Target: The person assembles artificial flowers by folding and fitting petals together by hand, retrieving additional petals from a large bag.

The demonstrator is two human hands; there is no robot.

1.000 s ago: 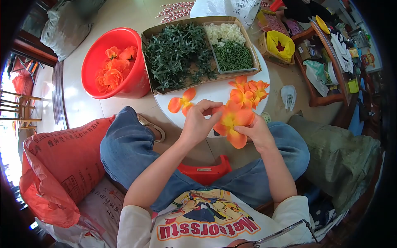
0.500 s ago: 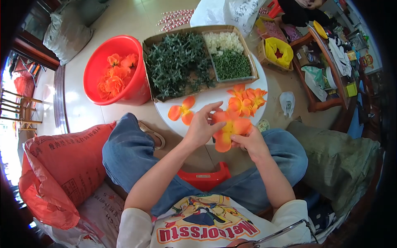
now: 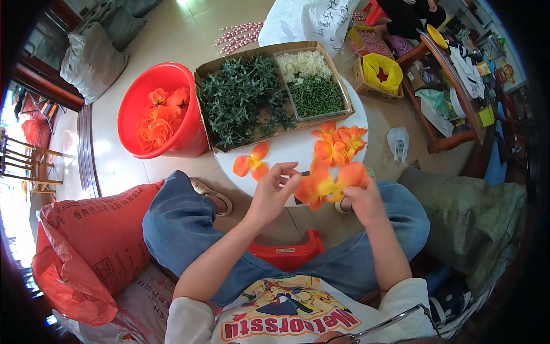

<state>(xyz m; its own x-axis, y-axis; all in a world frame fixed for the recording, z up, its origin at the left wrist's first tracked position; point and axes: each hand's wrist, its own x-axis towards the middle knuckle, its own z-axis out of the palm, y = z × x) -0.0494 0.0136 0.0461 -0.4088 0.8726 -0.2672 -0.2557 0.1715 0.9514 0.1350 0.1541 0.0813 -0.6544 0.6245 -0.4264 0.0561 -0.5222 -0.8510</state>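
Observation:
My right hand (image 3: 364,202) pinches an orange artificial flower (image 3: 325,188) with a yellow centre by its right edge, above the near rim of the round white table (image 3: 232,163). Just left of that flower, my left hand (image 3: 276,192) has its fingers apart and loosely bent, holding nothing. On the table to the left lies a single orange petal piece (image 3: 252,161). Beyond my right hand, a cluster of orange flowers (image 3: 339,144) rests near the cardboard box.
A cardboard box (image 3: 269,137) holds dark green leaves (image 3: 243,94) and a clear tray of white and green pieces (image 3: 318,98). Left of it stands a red bucket (image 3: 127,123) with orange flowers. Sacks (image 3: 100,241) flank my legs; another person (image 3: 408,17) sits at the back right.
My left hand has drawn off the flower and moved slightly left and down. The flower has turned and shifted right in my right hand.

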